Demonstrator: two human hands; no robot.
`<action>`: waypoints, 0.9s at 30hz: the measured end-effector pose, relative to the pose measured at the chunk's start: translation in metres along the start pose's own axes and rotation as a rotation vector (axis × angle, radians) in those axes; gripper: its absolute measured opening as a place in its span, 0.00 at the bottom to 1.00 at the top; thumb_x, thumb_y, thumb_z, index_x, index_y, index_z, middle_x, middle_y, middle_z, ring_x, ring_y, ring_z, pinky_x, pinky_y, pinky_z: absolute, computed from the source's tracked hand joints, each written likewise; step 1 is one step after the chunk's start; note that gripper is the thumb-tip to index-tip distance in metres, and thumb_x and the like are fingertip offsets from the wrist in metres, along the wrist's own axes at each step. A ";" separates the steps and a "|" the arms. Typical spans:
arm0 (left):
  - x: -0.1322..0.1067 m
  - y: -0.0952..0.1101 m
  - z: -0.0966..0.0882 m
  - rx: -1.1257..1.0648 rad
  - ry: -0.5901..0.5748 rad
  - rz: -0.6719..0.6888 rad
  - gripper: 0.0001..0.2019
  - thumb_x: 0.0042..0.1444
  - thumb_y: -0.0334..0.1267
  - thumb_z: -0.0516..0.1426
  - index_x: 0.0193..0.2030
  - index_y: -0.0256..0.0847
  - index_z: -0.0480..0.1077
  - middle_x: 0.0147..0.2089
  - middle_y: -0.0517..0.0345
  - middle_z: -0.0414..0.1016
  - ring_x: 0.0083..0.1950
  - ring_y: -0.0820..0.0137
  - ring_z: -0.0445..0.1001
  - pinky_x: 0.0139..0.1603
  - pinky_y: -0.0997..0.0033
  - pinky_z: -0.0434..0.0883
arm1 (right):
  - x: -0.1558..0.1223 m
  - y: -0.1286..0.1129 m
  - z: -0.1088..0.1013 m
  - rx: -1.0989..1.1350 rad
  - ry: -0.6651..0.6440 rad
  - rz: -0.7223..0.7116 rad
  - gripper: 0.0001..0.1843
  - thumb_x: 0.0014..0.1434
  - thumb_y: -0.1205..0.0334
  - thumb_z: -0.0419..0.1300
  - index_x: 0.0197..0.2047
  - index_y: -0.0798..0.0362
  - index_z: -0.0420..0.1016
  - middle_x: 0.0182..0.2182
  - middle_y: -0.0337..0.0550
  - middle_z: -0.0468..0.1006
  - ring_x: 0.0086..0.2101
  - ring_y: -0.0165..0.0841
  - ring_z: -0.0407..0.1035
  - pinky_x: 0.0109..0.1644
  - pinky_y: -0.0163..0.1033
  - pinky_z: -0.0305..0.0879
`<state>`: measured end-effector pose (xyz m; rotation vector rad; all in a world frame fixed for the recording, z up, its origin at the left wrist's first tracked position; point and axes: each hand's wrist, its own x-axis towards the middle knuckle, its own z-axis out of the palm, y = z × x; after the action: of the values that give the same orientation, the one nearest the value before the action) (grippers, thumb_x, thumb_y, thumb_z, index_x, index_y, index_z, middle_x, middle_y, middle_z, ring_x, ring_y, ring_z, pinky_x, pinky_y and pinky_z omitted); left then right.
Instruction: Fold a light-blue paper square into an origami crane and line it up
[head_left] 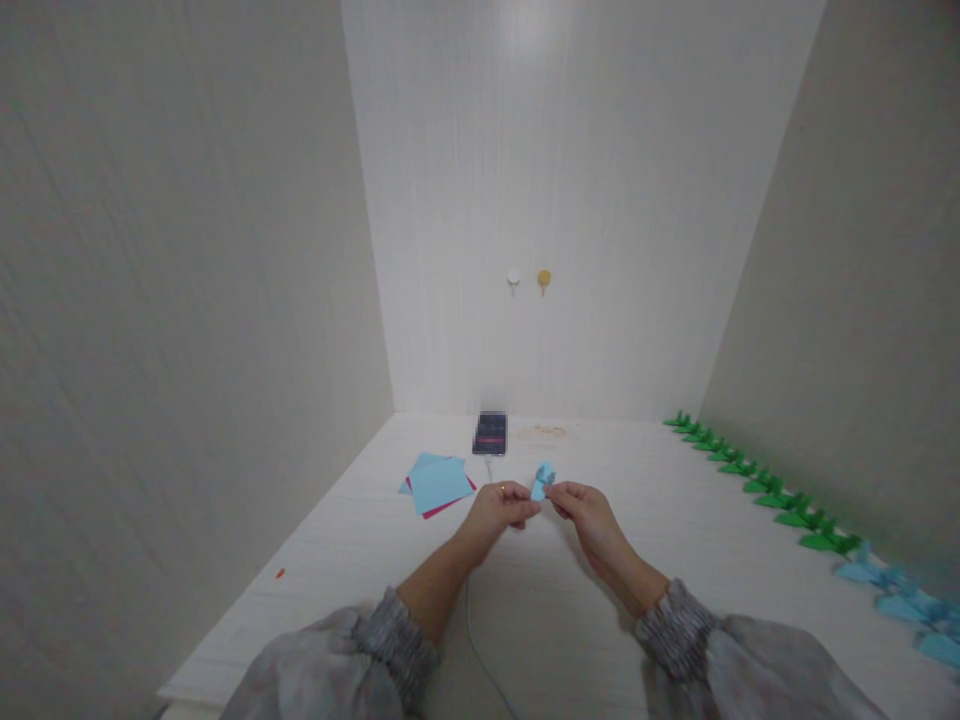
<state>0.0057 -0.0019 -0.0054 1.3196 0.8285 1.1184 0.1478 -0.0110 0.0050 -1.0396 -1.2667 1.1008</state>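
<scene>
Both hands meet above the middle of the white table. Between them is a small folded piece of light blue paper. My left hand is closed in a pinch at the paper's lower left, with a ring on one finger. My right hand pinches the paper from the right. The paper sticks up above the fingertips. Grey patterned sleeves cover both forearms.
A stack of blue and red paper sheets lies left of the hands. A phone lies further back with a cable running toward me. Green folded paper pieces line the right wall, then several light blue ones.
</scene>
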 end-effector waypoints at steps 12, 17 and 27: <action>0.002 0.005 0.000 -0.118 0.025 -0.013 0.15 0.40 0.44 0.56 0.32 0.37 0.62 0.24 0.63 0.64 0.18 0.81 0.60 0.21 0.77 0.60 | -0.002 0.000 0.002 -0.064 0.025 0.005 0.14 0.42 0.56 0.56 0.16 0.58 0.65 0.12 0.32 0.56 0.17 0.23 0.48 0.21 0.31 0.43; 0.001 0.005 0.002 -0.109 0.016 0.008 0.21 0.41 0.45 0.55 0.42 0.40 0.59 0.19 0.67 0.61 0.17 0.81 0.59 0.20 0.78 0.61 | -0.004 0.000 0.005 -0.093 -0.040 0.010 0.16 0.42 0.54 0.56 0.14 0.57 0.62 0.12 0.31 0.56 0.16 0.22 0.48 0.21 0.31 0.44; 0.007 -0.003 -0.003 -0.049 0.040 -0.013 0.15 0.39 0.44 0.56 0.30 0.34 0.64 0.17 0.65 0.61 0.16 0.82 0.56 0.17 0.80 0.57 | 0.001 -0.003 -0.002 -0.338 -0.010 -0.185 0.12 0.41 0.54 0.57 0.22 0.56 0.67 0.14 0.34 0.61 0.18 0.25 0.53 0.21 0.31 0.48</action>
<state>0.0053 0.0056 -0.0082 1.2533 0.8328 1.1518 0.1500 -0.0104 0.0083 -1.1383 -1.5593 0.7671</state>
